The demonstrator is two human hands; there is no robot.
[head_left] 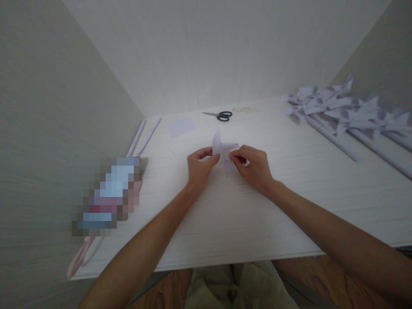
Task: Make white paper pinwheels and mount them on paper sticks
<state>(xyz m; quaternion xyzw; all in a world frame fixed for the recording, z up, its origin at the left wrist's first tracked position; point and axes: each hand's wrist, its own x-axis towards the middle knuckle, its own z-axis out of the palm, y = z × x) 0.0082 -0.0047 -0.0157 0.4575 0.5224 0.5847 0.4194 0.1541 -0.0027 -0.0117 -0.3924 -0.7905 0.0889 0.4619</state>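
A small pale lilac paper piece (222,149), folded into petal-like flaps, is held just above the white table (225,214) at its middle. My left hand (200,166) pinches its left side with thumb and fingers closed. My right hand (254,167) pinches the right side, with what looks like a thin stick between its fingertips. Both forearms reach in from the near edge.
Black-handled scissors (220,115) lie at the back, beside a flat lilac paper square (181,126). Several finished paper pinwheels on rolled stems (347,113) lie at the right. Two rolled paper sticks (143,136) rest by the left wall. A blurred-out object (107,197) sits front left.
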